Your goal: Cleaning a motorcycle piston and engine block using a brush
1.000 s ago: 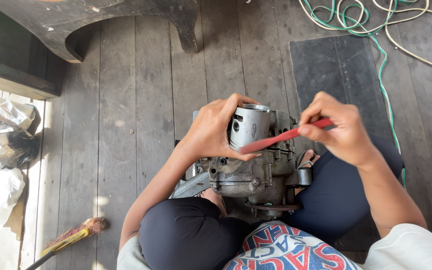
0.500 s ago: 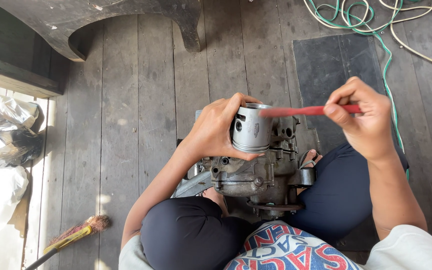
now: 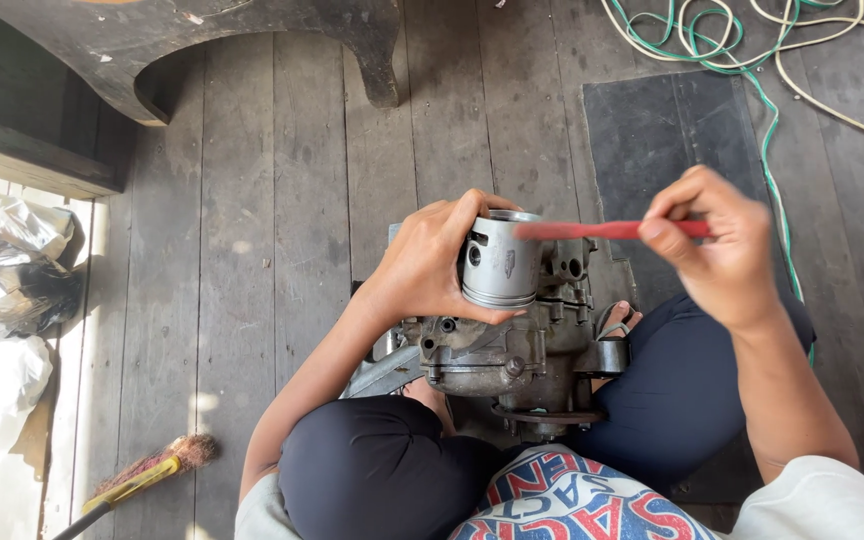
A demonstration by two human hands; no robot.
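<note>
**Silver piston in your left hand, red tool in your right**

Silver metal fills the middle of your view: a piston [image 3: 500, 262], round and grooved near its lower edge, stands upright on top of the grey engine block [image 3: 512, 360] that sits between your knees on the plank floor [image 3: 282, 230]. Your left hand [image 3: 430, 268] is wrapped around the piston's left side, fingers curled over the top rim and thumb under its lower edge, so it is closed on the piston. A small round hole shows in the piston's side, facing you.

Your right hand [image 3: 720, 248] is closed in a pinch on a thin red tool [image 3: 602, 230]. You hold it near its right end, and it lies almost level, with its blurred left tip over the piston's top rim. Whether the tip touches the rim cannot be told.

Beyond your right hand a dark rubber mat [image 3: 652, 130] lies flat on the boards, and a tangle of green and cream cable [image 3: 752, 40] runs along its far and right edges. At the lower left a small brush with a yellow and red handle [image 3: 142, 478] lies on the floor, well apart from the engine. Crumpled plastic bags [image 3: 7, 270] sit in bright light at the left edge, and a dark curved piece of wooden furniture [image 3: 252, 40] stands at the top.
</note>
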